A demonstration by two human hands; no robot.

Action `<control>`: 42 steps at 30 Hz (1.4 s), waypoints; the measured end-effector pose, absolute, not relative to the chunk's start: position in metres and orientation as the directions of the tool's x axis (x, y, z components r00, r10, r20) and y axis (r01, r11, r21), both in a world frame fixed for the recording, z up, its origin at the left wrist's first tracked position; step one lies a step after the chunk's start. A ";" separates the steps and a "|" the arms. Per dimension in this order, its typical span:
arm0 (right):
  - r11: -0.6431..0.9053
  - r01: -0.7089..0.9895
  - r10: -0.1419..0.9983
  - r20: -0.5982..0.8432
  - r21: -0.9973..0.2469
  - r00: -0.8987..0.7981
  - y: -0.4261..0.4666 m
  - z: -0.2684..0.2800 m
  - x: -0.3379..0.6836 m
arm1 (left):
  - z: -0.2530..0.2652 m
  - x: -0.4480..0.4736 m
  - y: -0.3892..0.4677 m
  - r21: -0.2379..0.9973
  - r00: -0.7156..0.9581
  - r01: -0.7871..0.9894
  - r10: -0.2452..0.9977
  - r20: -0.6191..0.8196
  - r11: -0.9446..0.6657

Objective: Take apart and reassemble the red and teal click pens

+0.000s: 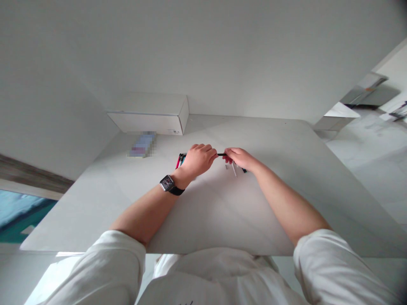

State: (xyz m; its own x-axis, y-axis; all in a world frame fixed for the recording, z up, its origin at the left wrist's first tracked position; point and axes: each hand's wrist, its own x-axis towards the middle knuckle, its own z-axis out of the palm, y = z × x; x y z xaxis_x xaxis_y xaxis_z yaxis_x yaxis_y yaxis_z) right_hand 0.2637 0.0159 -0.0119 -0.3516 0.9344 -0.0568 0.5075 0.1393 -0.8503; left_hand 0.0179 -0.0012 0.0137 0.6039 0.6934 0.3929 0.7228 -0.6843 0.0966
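Observation:
A thin black pen (221,154) runs level between my two hands above the table. My left hand (199,161) is closed on its left end, with a black watch on that wrist. The fingers of my right hand (239,158) pinch its right end. Just left of my left hand lie several pens (178,161), red, black and teal, partly hidden by it. Below my right hand rest a thin white stick (234,169), a small black piece (244,170) and a tiny part (227,167) too small to name.
The white table (203,220) meets a wall at its back. A long white box (149,120) stands against that wall at the back left. In front of the box lies a blurred-out bluish packet (142,145). Beyond the right edge, a pale floor shows.

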 end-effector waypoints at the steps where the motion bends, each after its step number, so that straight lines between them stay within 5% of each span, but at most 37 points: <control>1: 0.154 0.506 0.932 -0.045 -0.849 -0.359 0.016 -0.012 0.264 | 0.014 0.018 -0.001 0.102 0.602 0.723 0.695 0.393 -0.683; 23: 0.141 0.493 0.933 -0.052 -0.859 -0.357 0.016 -0.011 0.263 | 0.015 0.018 -0.003 0.098 0.600 0.728 0.700 0.387 -0.678; 36: 0.356 0.524 0.933 0.267 -0.774 -0.240 0.012 0.001 0.261 | 0.008 0.013 0.009 0.324 0.516 0.712 0.778 0.360 -0.622; 42: 0.341 0.538 0.939 0.307 -0.771 -0.156 0.026 0.000 0.282 | 0.003 0.011 0.013 0.175 0.578 0.749 0.760 0.297 -0.639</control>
State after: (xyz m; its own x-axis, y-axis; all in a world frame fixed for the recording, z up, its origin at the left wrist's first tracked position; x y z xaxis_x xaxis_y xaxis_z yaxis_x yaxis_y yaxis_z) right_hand 0.2817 0.0260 0.0004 -0.1561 0.9388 0.3070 0.5379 0.3415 -0.7708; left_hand 0.0109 0.0129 0.0033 0.5783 0.7600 0.2967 0.7494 -0.6386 0.1751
